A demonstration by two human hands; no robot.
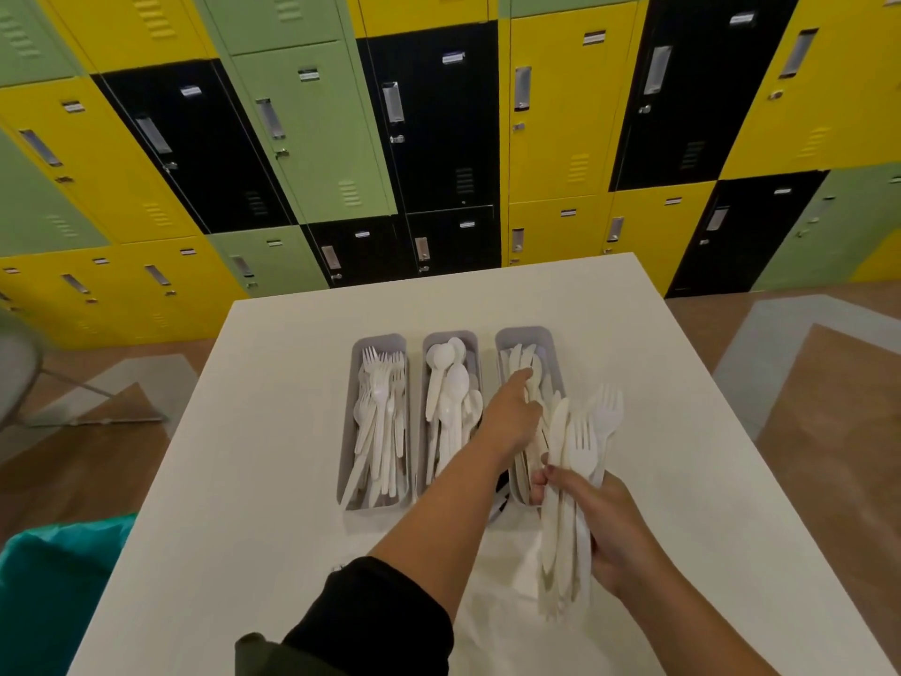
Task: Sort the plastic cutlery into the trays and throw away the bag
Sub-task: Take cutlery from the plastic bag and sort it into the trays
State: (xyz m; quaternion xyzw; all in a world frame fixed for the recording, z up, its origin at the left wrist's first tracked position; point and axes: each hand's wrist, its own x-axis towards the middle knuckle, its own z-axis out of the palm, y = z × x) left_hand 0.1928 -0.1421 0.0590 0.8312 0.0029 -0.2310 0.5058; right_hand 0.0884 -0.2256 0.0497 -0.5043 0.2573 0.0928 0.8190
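Our left hand (pixel 512 414) reaches across into the right tray (pixel 529 334), fingers curled down among the white knives there; we cannot tell whether they grip one. Our right hand (pixel 612 529) is closed around a bundle of mixed cutlery (pixel 573 480), knives and forks together, tines pointing away from us, just right of that tray and near its close end.

Three grey trays sit side by side on the white table (pixel 292 431), long sides running near to far. Left tray (pixel 378 341): forks, heaped, tines at the far end. Middle tray (pixel 448 336): spoons, bowls at the far end, piled loosely. Right tray: knives, partly hidden by the left arm.

A thin clear bag (pixel 507 573) seems to lie flat on the table under the arms, near edge; hard to make out. A teal bin liner (pixel 53 578) shows off the table's near left corner. Lockers (pixel 439 129) in yellow, green and black fill the far wall.
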